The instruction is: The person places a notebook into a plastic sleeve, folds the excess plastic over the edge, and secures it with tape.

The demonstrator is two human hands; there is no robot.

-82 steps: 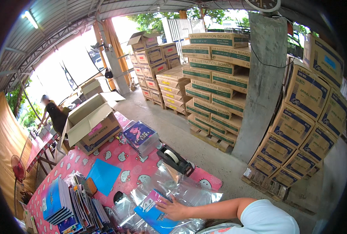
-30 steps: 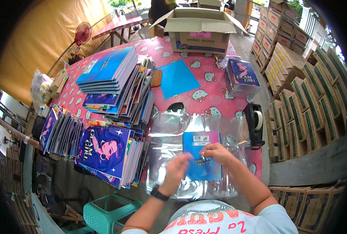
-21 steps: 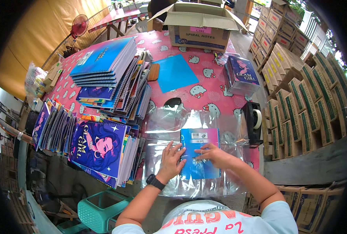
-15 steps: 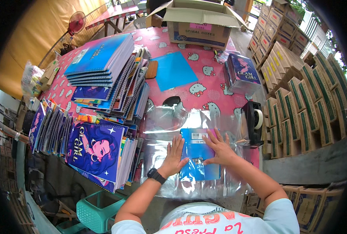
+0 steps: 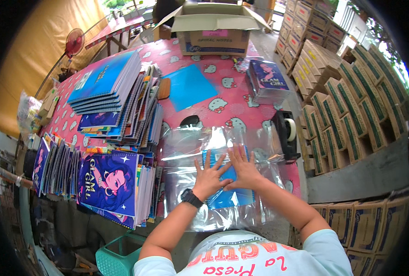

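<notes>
A blue spiral notebook (image 5: 231, 200) lies near the table's front edge, within a spread of clear plastic sheeting (image 5: 179, 158). My left hand (image 5: 210, 178) rests flat on its left half, fingers spread, a black watch (image 5: 191, 198) on the wrist. Beside it my right hand (image 5: 242, 171) also lies flat with its fingers apart. Both thumbs nearly meet over the middle of the cover. Much of the cover is hidden by my hands. Whether a layer of plastic lies between my palms and the notebook, I cannot tell.
Tall stacks of spiral notebooks (image 5: 108, 181) fill the left side. A black tape dispenser (image 5: 285, 133) stands at the right, below wrapped notebooks (image 5: 268, 83). Farther back are a blue sheet (image 5: 190, 86) and an open carton (image 5: 213, 41). A green stool (image 5: 117, 257) is at lower left.
My hands have slid closer together, with the right hand moving inward and covering the label at the notebook's top. The whole view has shifted slightly.
</notes>
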